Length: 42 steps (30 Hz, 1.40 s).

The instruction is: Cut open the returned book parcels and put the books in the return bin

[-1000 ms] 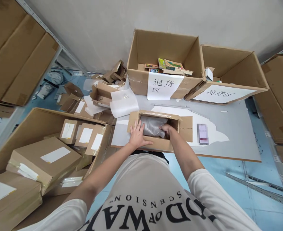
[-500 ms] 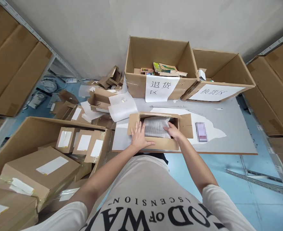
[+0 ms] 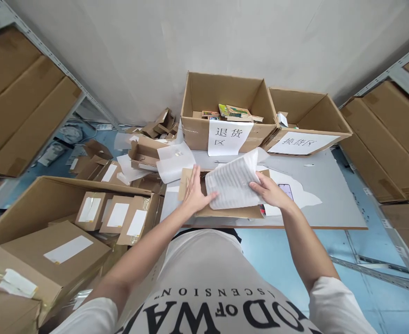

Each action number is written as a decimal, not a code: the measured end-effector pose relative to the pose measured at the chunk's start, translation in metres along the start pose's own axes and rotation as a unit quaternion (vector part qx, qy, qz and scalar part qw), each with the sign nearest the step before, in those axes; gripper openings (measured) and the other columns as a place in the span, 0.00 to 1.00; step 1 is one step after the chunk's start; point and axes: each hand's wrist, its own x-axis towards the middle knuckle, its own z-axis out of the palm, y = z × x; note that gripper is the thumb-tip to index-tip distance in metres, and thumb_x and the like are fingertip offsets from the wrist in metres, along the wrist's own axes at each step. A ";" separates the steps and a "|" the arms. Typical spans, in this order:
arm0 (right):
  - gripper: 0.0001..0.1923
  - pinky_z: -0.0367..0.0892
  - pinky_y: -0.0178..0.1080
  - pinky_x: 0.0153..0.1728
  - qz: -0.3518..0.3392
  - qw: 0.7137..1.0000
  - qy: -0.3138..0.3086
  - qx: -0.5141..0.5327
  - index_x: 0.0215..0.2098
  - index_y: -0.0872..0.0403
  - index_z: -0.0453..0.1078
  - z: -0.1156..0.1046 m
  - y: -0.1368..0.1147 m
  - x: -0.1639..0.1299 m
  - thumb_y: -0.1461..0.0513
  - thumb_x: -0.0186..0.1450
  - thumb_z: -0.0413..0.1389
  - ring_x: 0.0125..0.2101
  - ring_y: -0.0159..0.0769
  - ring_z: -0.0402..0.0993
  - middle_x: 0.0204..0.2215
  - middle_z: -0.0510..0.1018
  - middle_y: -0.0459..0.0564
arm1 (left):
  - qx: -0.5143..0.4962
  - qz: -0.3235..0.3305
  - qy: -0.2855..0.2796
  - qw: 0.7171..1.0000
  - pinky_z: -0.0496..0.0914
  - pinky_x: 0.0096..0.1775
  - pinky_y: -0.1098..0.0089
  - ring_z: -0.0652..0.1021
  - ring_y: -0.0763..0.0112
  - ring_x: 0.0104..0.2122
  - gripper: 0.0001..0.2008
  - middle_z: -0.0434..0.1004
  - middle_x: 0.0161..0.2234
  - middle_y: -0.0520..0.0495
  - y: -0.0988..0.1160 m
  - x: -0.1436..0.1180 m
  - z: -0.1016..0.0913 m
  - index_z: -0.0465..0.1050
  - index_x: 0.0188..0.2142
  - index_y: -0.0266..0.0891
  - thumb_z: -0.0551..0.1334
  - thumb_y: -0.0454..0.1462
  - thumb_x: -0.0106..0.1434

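An open brown cardboard box (image 3: 190, 183) lies on the grey table (image 3: 329, 195) in front of me. Above its opening I hold a flat bundle wrapped in white foam sheet (image 3: 232, 183), tilted up out of the box. My right hand (image 3: 269, 190) grips the bundle's right edge. My left hand (image 3: 193, 195) lies flat with spread fingers on the box's left flap, its thumb against the bundle's left edge. A phone (image 3: 286, 191) lies on the table just right of my right hand.
Two big open cartons with paper signs stand at the table's back: one (image 3: 225, 106) holding small colourful boxes, one (image 3: 307, 125) to its right. A large carton of labelled parcels (image 3: 117, 213) sits at my left. Torn cardboard (image 3: 148, 148) litters the floor. Shelves with cartons flank both sides.
The wrapped bundle has come up out of the box, lifted by my right hand. My left hand stayed on the box's left side. My head has tilted, shifting the view.
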 end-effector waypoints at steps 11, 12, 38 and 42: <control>0.22 0.69 0.42 0.40 -0.090 0.991 -0.004 0.101 0.49 0.52 0.68 -0.043 -0.046 0.020 0.49 0.62 0.54 0.41 0.42 0.72 0.41 0.76 0.50 | -0.453 -0.032 -0.164 0.875 0.72 0.34 0.67 0.78 0.61 0.34 0.24 0.79 0.35 0.45 0.033 0.035 -0.026 0.74 0.38 0.35 0.64 0.53 0.54; 0.22 0.68 0.43 0.41 -0.083 0.988 0.042 0.121 0.50 0.51 0.68 -0.042 -0.040 0.022 0.49 0.62 0.53 0.42 0.41 0.72 0.42 0.76 0.50 | -0.475 -0.055 -0.148 0.866 0.72 0.34 0.68 0.78 0.62 0.34 0.23 0.79 0.35 0.45 0.031 0.032 -0.022 0.73 0.38 0.35 0.64 0.52 0.53; 0.18 0.70 0.38 0.33 0.082 0.845 0.335 0.409 0.30 0.53 0.68 0.079 0.004 0.011 0.51 0.49 0.65 0.29 0.36 0.75 0.22 0.77 0.44 | -0.596 -0.168 -0.061 0.783 0.70 0.47 0.62 0.77 0.61 0.43 0.25 0.80 0.40 0.43 0.016 0.016 0.013 0.72 0.44 0.36 0.66 0.50 0.53; 0.19 0.69 0.38 0.37 0.070 0.825 0.344 0.442 0.35 0.53 0.67 0.082 0.003 0.012 0.52 0.51 0.64 0.34 0.35 0.75 0.29 0.78 0.45 | -0.616 -0.188 -0.049 0.764 0.71 0.47 0.61 0.78 0.61 0.43 0.22 0.79 0.40 0.43 0.023 0.016 0.013 0.72 0.42 0.36 0.66 0.49 0.55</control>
